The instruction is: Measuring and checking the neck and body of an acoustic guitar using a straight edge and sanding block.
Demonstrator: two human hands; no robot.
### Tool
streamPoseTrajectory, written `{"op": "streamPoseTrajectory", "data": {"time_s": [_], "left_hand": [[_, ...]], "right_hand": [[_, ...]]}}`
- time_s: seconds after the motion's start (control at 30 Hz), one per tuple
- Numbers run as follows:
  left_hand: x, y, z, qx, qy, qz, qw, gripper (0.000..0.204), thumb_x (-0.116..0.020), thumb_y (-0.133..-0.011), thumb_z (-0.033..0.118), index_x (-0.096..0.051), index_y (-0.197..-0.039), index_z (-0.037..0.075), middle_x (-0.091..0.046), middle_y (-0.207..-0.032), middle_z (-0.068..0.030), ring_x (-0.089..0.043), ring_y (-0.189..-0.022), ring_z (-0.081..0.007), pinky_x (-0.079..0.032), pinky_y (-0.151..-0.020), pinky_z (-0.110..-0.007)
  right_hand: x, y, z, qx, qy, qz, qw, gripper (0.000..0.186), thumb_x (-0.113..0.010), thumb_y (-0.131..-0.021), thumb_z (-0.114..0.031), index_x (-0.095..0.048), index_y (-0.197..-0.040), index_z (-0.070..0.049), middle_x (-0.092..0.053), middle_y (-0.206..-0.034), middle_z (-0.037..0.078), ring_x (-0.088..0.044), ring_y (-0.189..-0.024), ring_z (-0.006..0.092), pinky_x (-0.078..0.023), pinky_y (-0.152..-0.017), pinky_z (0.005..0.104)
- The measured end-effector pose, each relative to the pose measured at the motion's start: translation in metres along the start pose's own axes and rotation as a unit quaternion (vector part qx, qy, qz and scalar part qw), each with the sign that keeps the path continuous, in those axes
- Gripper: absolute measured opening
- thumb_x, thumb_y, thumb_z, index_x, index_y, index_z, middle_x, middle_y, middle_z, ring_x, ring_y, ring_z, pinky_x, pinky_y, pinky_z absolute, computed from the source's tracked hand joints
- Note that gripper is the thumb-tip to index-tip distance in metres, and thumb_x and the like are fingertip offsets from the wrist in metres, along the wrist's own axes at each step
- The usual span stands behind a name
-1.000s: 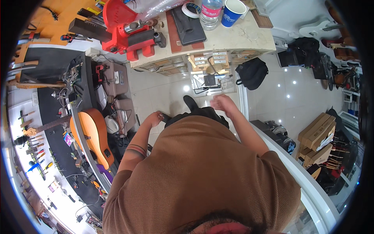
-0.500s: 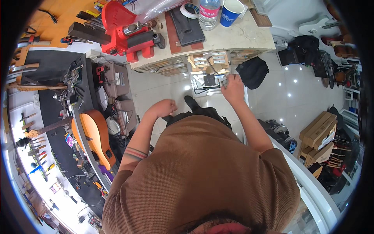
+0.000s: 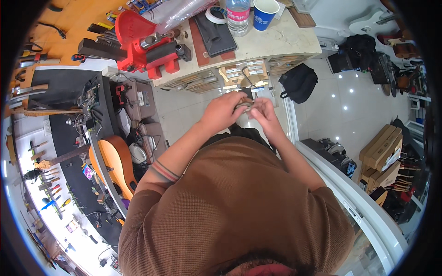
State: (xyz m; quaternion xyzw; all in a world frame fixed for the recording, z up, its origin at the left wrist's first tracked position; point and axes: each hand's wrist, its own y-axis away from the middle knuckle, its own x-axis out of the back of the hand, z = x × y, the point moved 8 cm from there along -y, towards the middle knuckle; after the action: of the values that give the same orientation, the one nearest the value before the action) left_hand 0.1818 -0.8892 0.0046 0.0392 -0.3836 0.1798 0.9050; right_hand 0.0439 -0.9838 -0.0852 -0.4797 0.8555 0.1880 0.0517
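In front of my body, above the open drawer [image 3: 258,91], my two hands meet. Between their fingertips is a small, flat greyish piece [image 3: 247,104], too small and too covered to name. My left hand [image 3: 222,110] has its fingers curled round the left side of the piece. From the other side my right hand [image 3: 267,117] pinches it with thumb and fingers. Behind the hands, the drawer holds pale wooden pieces [image 3: 255,68], a bent dark rod [image 3: 247,77] and other small tools, partly hidden by my fingers.
On the bench [image 3: 290,39] stand a red vise [image 3: 138,46], a water bottle [image 3: 238,20], a blue paper cup [image 3: 264,16], a tape roll [image 3: 216,14] and a black case [image 3: 218,39]. A black bag [image 3: 299,84] lies right of the drawer; a guitar [image 3: 115,163] leans left.
My right hand has come back from the drawer toward my body with the small greyish piece. My left hand has moved right and forward to meet it.
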Motion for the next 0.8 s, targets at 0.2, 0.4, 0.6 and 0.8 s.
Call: {"op": "streamPoseTrajectory", "data": {"time_s": [0.2,0.4,0.6,0.8], "left_hand": [[-0.003,0.052,-0.047,0.121,0.081,-0.038,0.989,0.029,-0.073,-0.095,0.011,-0.063,-0.122,0.006,-0.071,-0.11,-0.0142,-0.072,-0.094,-0.0336,-0.058,-0.082,-0.042],[0.032,0.113,-0.074,0.223,0.103,0.061,0.968,0.027,-0.071,-0.096,0.005,-0.062,-0.122,0.004,-0.071,-0.112,-0.0169,-0.07,-0.098,-0.0345,-0.056,-0.087,-0.042],[0.062,0.184,-0.097,0.293,0.105,0.167,0.935,0.028,-0.071,-0.097,0.007,-0.062,-0.123,0.006,-0.07,-0.114,-0.016,-0.068,-0.104,-0.0352,-0.055,-0.09,-0.042],[0.075,0.242,-0.112,0.308,0.171,0.223,0.909,0.03,-0.074,-0.097,0.014,-0.063,-0.124,0.007,-0.069,-0.109,-0.0138,-0.066,-0.099,-0.0307,-0.053,-0.087,-0.04]], "right_hand": [[0.037,0.016,0.133,-0.361,-0.113,0.052,0.924,0.035,-0.06,-0.104,-0.022,-0.055,-0.131,0.001,-0.068,-0.113,0.014,-0.07,-0.106,0.0268,-0.061,-0.088,0.0393],[0.044,-0.051,0.131,-0.336,-0.138,0.078,0.928,0.026,-0.055,-0.095,-0.005,-0.06,-0.119,0.001,-0.069,-0.112,0.015,-0.071,-0.105,0.0291,-0.058,-0.091,0.0402],[0.019,-0.146,0.098,-0.24,-0.036,0.016,0.97,0.035,-0.054,-0.098,-0.008,-0.059,-0.127,0.01,-0.07,-0.125,0.017,-0.07,-0.11,0.0267,-0.056,-0.093,0.0392],[-0.118,-0.114,0.081,-0.205,0.263,-0.307,0.891,0.042,-0.053,-0.108,-0.019,-0.058,-0.147,-0.005,-0.072,-0.133,0.011,-0.07,-0.114,0.0202,-0.053,-0.096,0.0351]]}}
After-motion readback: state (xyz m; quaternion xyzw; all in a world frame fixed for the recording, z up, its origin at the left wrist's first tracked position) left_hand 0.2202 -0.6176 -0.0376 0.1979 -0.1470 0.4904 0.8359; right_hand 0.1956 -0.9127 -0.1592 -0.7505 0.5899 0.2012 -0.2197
